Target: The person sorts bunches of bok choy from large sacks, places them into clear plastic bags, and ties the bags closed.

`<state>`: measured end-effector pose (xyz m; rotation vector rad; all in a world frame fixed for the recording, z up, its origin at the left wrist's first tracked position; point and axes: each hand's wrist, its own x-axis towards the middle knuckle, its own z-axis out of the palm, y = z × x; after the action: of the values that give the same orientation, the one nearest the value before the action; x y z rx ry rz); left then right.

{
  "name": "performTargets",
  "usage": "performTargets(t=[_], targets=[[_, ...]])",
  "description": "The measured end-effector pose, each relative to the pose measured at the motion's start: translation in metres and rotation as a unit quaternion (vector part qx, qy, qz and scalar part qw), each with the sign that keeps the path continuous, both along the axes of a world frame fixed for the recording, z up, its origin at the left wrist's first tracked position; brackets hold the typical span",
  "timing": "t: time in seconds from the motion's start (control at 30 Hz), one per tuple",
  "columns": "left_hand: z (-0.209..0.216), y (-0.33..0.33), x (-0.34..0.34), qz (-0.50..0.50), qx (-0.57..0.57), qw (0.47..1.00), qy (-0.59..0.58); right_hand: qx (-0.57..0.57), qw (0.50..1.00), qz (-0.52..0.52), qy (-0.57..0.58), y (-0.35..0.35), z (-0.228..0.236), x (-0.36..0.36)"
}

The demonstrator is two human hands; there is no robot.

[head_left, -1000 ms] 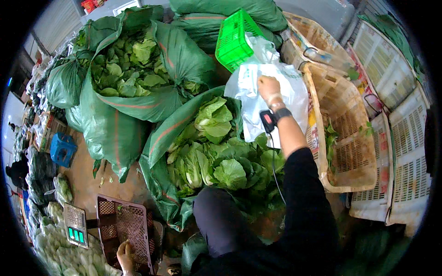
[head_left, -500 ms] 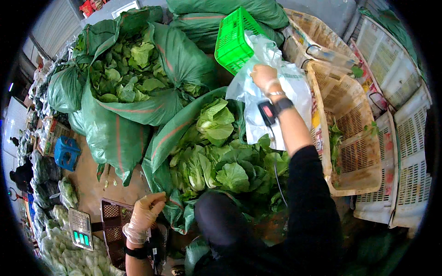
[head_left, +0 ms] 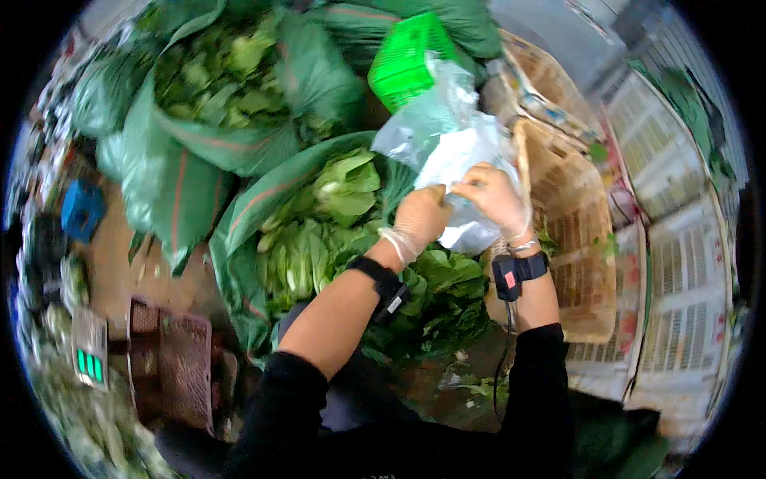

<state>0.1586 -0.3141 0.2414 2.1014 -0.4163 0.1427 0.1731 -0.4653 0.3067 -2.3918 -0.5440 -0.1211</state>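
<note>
Plastic bags (head_left: 459,152), white and translucent, lie loosely heaped between a big open green sack (head_left: 263,188) on the left and a worn yellowish crate (head_left: 594,271) on the right, their far end overlapping a smaller bright green crate (head_left: 411,60). Pale-stemmed leafy greens (head_left: 295,259) fill the sack's mouth. Over the near part of the bags the left hand (head_left: 423,215) and right hand (head_left: 496,201) come together, fingertips nearly touching, the fingers of each curled in toward the thumb. Blur hides whether either has film pinched between its tips, so I cannot tell. A black device (head_left: 503,275) on the right wrist trails a thin cord (head_left: 508,323). To handle such thin film well, I'd judge, pinch one layer at its edge with each hand, rub the tips lightly to part the plies, pull evenly sideways, and keep the cord clear of the folds
</note>
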Motion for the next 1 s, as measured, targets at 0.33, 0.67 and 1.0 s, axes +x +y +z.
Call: performTargets(t=[0.33, 0.67, 1.0], targets=[[-0.048, -0.009, 0.007, 0.084, -0.139, 0.985, 0.057, -0.077, 0.947, -0.195, -0.243, 0.054, -0.044, -0.067], [-0.091, 0.001, 0.066, -0.065, 0.063, 0.996, 0.018, 0.15, 0.979, -0.138, 0.019, 0.062, -0.083, -0.074], [-0.002, 0.018, -0.01, -0.055, 0.01, 0.993, 0.099, 0.107, 0.972, -0.193, 0.08, 0.026, -0.092, -0.063]])
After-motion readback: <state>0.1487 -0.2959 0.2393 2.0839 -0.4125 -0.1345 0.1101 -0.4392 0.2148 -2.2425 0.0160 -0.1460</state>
